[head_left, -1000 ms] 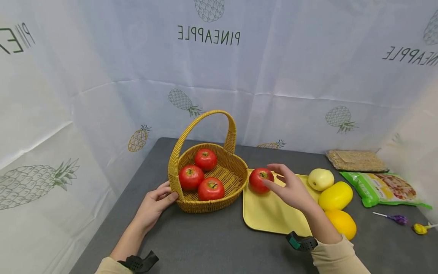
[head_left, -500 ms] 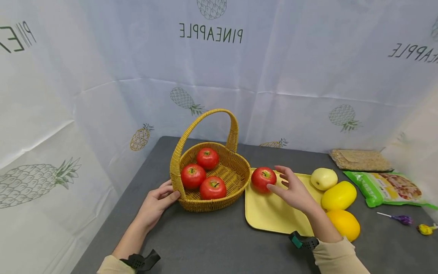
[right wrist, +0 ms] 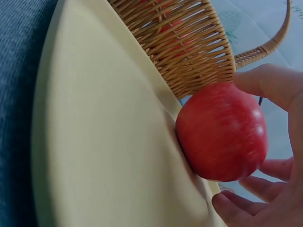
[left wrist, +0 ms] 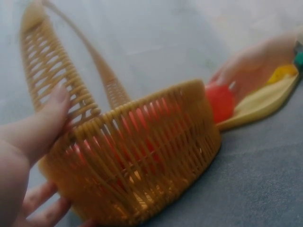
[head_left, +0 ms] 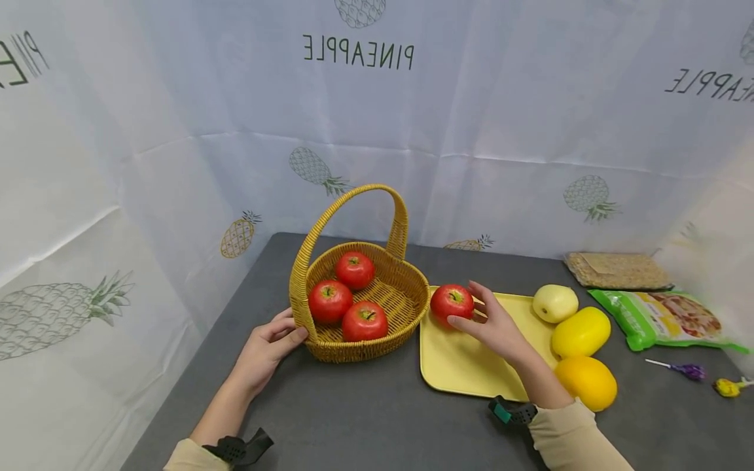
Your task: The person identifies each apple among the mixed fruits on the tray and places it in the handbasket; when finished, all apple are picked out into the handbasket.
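A yellow woven basket with a tall arched handle holds three red apples; one apple lies nearest its front. My left hand grips the basket's left side at the handle's base, thumb on the near side and some fingers hidden. Right of the basket, another red apple sits at the left edge of a yellow tray. My right hand has its thumb and curled fingers round this apple, which still rests on the tray. The thumb meets the apple's surface in the right wrist view.
At the tray's right side lie a pale green fruit, a yellow fruit and an orange-yellow fruit. Farther right are a green food packet, a flat grain pack and two lollipops. A pineapple-print curtain backs the table.
My right hand has moved slightly left, its thumb and fingers closing in round the apple on the tray. My left hand and the basket stay in place.
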`<state>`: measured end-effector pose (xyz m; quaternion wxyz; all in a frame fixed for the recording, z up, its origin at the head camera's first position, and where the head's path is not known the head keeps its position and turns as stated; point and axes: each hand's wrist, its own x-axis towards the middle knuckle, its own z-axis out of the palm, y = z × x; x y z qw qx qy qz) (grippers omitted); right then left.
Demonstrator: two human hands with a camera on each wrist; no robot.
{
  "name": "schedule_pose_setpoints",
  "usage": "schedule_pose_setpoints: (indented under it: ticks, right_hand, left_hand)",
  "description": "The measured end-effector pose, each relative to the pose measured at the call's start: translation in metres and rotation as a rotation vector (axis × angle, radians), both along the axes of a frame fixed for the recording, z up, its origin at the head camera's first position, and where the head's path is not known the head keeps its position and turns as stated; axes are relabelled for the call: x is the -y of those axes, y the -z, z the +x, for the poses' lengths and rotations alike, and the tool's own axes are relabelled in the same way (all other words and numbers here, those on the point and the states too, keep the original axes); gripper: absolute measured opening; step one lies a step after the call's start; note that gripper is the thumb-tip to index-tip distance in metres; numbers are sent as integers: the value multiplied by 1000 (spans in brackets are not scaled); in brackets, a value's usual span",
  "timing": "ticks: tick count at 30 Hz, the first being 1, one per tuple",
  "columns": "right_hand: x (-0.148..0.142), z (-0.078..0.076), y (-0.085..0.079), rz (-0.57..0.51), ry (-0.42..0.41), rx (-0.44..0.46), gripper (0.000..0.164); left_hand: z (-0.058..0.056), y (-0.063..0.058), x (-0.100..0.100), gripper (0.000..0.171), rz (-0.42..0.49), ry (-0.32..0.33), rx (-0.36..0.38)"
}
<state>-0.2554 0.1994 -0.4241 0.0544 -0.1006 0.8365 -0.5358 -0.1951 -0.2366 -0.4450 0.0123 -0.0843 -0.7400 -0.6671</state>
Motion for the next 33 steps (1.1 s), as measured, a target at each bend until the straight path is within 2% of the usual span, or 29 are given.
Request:
schedule_pose_setpoints:
  ticks: [7, 15, 21, 28, 33]
  right_hand:
    - [5, 0, 7, -3, 21, -2, 98]
    - [6, 2, 8, 15, 51, 4, 97]
    - [6, 1, 10, 28, 45, -37, 90]
    - [9, 0, 10, -5, 93, 42, 91]
    - [10, -1, 7, -10, 114, 23, 92]
  left_hand:
    - [0, -1, -1, 17, 5, 17, -6]
    - [1, 0, -2, 19, -2, 18, -7]
    - [1, -1, -2, 19, -4, 16, -6]
    - [-1, 1, 1, 20, 2, 14, 0]
    - [-2, 1, 2, 23, 2, 15, -3]
